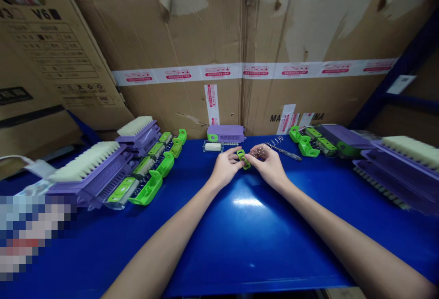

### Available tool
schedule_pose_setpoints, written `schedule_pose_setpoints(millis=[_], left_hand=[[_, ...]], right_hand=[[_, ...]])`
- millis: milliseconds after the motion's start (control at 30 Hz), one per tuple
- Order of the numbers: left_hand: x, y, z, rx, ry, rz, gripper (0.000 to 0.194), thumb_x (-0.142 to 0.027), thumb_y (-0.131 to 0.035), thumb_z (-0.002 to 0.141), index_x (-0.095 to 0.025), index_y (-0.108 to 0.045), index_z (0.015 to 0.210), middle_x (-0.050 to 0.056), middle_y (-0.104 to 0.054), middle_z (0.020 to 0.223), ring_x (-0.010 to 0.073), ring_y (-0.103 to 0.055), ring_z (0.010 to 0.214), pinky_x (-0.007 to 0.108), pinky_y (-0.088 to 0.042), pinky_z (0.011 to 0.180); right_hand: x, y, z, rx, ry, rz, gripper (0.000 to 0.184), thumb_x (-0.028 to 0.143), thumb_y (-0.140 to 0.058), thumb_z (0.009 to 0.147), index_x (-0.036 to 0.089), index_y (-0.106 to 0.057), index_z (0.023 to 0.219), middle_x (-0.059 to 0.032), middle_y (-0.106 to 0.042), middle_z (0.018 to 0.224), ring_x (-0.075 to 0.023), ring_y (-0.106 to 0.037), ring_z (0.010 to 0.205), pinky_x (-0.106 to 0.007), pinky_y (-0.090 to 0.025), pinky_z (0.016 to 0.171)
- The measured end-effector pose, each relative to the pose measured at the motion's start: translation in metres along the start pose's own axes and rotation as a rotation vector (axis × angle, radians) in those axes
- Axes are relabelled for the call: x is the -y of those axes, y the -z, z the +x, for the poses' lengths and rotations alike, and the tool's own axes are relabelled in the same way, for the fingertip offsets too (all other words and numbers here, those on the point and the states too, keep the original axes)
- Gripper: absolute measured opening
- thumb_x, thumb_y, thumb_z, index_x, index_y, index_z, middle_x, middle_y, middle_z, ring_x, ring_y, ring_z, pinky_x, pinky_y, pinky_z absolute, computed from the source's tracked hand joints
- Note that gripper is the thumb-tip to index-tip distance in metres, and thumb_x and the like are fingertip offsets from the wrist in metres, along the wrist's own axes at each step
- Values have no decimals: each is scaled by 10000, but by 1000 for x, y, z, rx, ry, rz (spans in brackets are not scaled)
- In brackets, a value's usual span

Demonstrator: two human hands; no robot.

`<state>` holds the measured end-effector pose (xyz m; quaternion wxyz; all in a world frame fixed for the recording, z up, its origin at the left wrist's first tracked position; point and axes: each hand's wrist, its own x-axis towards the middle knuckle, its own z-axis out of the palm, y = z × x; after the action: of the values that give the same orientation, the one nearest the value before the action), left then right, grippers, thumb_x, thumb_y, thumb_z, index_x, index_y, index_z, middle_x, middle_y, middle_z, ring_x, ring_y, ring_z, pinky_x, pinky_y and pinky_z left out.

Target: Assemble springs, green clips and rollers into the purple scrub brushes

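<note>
A small green plastic piece (243,158) is pinched in the fingers of my left hand (226,167), a little above the blue table. My right hand (269,164) is closed, with a thin metal coil spring (259,152) at its fingers, and its fingertips meet the green piece. More wire coil shows behind that hand; I cannot tell whether it is the same spring. A screwdriver (290,153) lies just beyond my right hand. Behind my left hand sit a clear case with a white block (212,146) and a purple brush housing (228,133) with bristles underneath.
On the left stand purple housings with pale bristles (87,161), beside several green caps (147,189) and clear cases with green tops (122,190). Similar purple parts (343,138) and green caps (307,147) lie at right. Cardboard (171,102) walls the back of the blue table (254,244).
</note>
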<state>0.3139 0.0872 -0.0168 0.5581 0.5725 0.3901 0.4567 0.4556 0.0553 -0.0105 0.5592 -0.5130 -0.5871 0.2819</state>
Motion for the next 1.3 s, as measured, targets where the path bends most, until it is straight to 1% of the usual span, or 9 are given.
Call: schedule_pose_setpoints(millis=[167, 300, 400, 467, 600, 667, 967, 1133, 1300], left_hand=[[2, 2, 2, 20, -19, 17, 497, -71, -734, 646, -90, -629, 1132, 38, -697, 726, 148, -663, 681, 283, -539, 724], [0, 2, 2, 20, -1, 26, 447, -65, -677, 690, -85, -632, 1134, 11, -672, 663, 128, -637, 630, 267, -527, 689], [-1, 2, 2, 21, 6, 32, 465, -87, -690, 695, -83, -622, 1156, 8, -659, 659, 130, -634, 644, 277, -523, 702], [-2, 2, 1, 29, 11, 32, 486, -88, -692, 700, -82, -606, 1179, 22, -669, 695, 142, -646, 702, 294, -521, 748], [-2, 4, 0, 88, 10, 6, 517, -100, -685, 717, -99, -577, 1222, 89, -709, 890, 182, -655, 900, 352, -491, 891], [-1, 4, 0, 120, 8, 6, 525, -112, -679, 724, -115, -571, 1238, 104, -710, 948, 196, -649, 946, 377, -472, 930], [-5, 2, -2, 118, 34, 40, 488, -50, -550, 784, -97, -540, 1269, 101, -715, 971, 180, -652, 911, 370, -466, 929], [-5, -1, -2, 61, 32, 71, 471, -25, -548, 772, -58, -555, 1242, 125, -718, 969, 191, -660, 911, 356, -489, 905], [-1, -1, 0, 53, 1, 36, 495, -2, -570, 719, -62, -582, 1211, 125, -721, 960, 213, -670, 927, 367, -496, 909]], right_hand=[[-5, 0, 2, 15, 9, -23, 302, 463, -696, 690, 208, -546, 756, -9, -600, 693, -160, -547, 641, -287, -446, 610], [-3, 1, 1, 53, 4, 6, 299, 456, -702, 688, 208, -559, 774, -6, -602, 701, -155, -546, 639, -284, -443, 610], [-2, 2, 1, 60, -23, 46, 319, 461, -714, 672, 203, -578, 802, -5, -605, 700, -154, -550, 629, -285, -446, 598], [-1, 3, 2, 55, -63, 80, 332, 471, -721, 659, 200, -587, 795, -6, -608, 689, -153, -554, 618, -289, -456, 597], [-1, 3, 4, 49, -149, 155, 333, 483, -716, 662, 189, -583, 743, -6, -594, 643, -148, -557, 599, -290, -475, 596], [-1, 2, 4, 55, -167, 169, 337, 485, -718, 662, 184, -582, 728, -7, -591, 629, -142, -553, 588, -282, -474, 586], [-2, 1, 4, 52, -167, 151, 389, 518, -717, 650, 164, -574, 725, 2, -577, 601, -126, -552, 560, -261, -478, 563], [-7, 2, 5, 60, -103, 46, 367, 510, -684, 690, 162, -587, 754, -15, -601, 644, -139, -566, 589, -276, -487, 582], [-11, 3, 5, 64, -31, -68, 344, 501, -661, 714, 167, -599, 768, -28, -613, 671, -154, -573, 626, -282, -487, 594]])
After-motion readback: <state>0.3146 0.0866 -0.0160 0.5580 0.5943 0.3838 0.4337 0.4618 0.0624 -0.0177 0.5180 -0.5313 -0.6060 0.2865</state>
